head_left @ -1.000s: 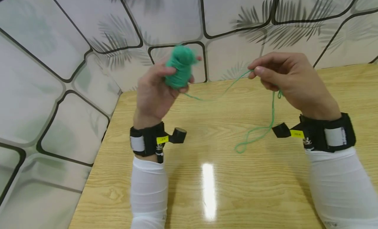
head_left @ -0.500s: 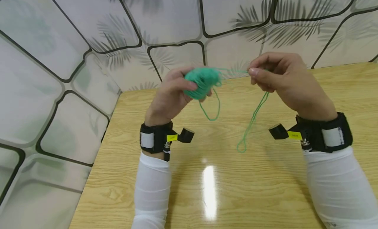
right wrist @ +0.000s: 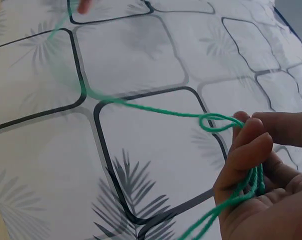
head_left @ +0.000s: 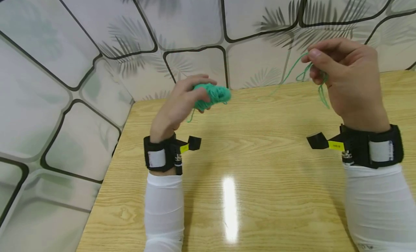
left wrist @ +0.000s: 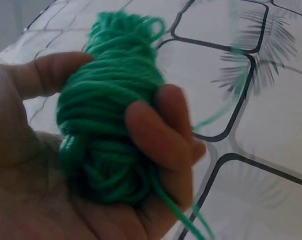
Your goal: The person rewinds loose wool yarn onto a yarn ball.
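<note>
A wound skein of green yarn point(left wrist: 111, 105) sits in my left hand point(head_left: 177, 105), held up above the table's left half. Thumb and fingers curl round its middle, and its looped end sticks out past them. Higher and to the right, my right hand point(head_left: 354, 75) pinches a loose strand of the yarn point(right wrist: 161, 111) between thumb and fingertips. A small loop shows at that pinch in the right wrist view, and more strands hang from the palm. Between the hands the strand is blurred in the head view, so its full course is hard to follow.
A light wood-grain table point(head_left: 260, 194) lies below both hands, with a bright reflection near its middle. Behind and to the left rises a panelled wall point(head_left: 191, 24) with dark lines and leaf patterns. Both wrists wear black straps point(head_left: 370, 145) with small camera mounts.
The left hand swung right with the skein, then back left, turning it onto its side. My right hand moved up and right with the strand, and its hanging loop rose off the table area.
</note>
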### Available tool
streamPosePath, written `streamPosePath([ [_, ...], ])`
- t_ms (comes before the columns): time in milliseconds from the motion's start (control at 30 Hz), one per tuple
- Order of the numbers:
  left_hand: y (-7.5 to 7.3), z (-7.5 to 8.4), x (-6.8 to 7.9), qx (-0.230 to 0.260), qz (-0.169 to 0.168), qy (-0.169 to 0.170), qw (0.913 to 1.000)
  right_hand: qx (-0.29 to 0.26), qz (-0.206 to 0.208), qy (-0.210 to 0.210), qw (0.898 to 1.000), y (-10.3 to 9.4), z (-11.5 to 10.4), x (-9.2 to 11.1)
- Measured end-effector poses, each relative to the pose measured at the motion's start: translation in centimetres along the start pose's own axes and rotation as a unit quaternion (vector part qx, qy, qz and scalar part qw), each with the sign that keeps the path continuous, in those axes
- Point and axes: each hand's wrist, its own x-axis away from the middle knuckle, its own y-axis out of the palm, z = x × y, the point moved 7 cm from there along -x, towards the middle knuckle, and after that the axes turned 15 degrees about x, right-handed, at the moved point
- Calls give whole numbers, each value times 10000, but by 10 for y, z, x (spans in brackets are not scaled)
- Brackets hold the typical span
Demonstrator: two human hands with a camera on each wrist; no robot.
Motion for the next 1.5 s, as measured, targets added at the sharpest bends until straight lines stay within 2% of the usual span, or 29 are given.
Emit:
streamPosePath([
  [33,12,3,0,-655,-268,122,9974,144,-226,-4,9996,8,0,2],
  [67,25,7,1,-1236,-507,277,9906,325,-442,9,9985,16,0,3],
  [133,51,12,2,-2133,-903,631,9707,1016,-872,-33,9910,30,0,7],
  [167,64,13,4,-2417,-1124,717,9612,1475,-1046,-50,9835,35,1,9],
  [233,87,12,7,-2860,-1494,745,9436,2360,-1379,-56,9619,44,3,14],
  [333,106,6,10,-3498,-1611,496,9215,3477,-1650,-170,9228,49,4,19],
  [400,110,2,10,-3849,-1481,403,9101,3629,-1741,-161,9153,51,3,21],
  [433,111,0,9,-3933,-1403,362,9079,3665,-1764,-167,9134,51,3,21],
  [533,109,-4,6,-3951,-1190,326,9103,3745,-1794,-150,9096,50,2,21],
  [600,100,-7,1,-3825,-958,265,9186,3762,-1707,-114,9106,45,1,20],
  [667,84,-10,-5,-3668,-564,115,9285,3715,-1492,-77,9163,36,0,16],
  [767,49,-18,-12,-3419,200,-295,9391,2867,-858,88,9541,15,0,7],
  [833,23,-25,-14,-3300,688,-681,9390,2118,-276,150,9768,-2,0,2],
  [900,2,-33,-14,-3237,1041,-1064,9344,1445,359,147,9887,-19,1,-2],
  [967,-13,-40,-14,-3246,1233,-1353,9280,1178,926,100,9887,-32,1,-4],
  [1033,-19,-45,-14,-3328,1194,-1579,9220,1131,1263,82,9855,-39,2,-5],
  [1100,-15,-48,-14,-3449,906,-1663,9193,1084,1287,0,9857,-36,2,-4],
  [1167,-1,-45,-14,-3518,479,-1534,9222,929,1015,-59,9905,-26,3,-4],
  [1267,34,-32,-12,-3384,-277,-895,9363,778,207,-149,9966,0,5,-1],
  [1333,61,-21,-8,-3336,-773,-374,9388,911,-323,-128,9952,16,7,2],
  [1400,85,-12,-3,-3347,-1185,27,9348,1444,-805,-142,9861,30,8,6],
  [1433,95,-9,-1,-3467,-1337,148,9283,1796,-1006,-137,9785,35,9,8],
  [1500,109,-7,3,-3753,-1406,292,9157,2492,-1338,-76,9591,42,9,13],
])
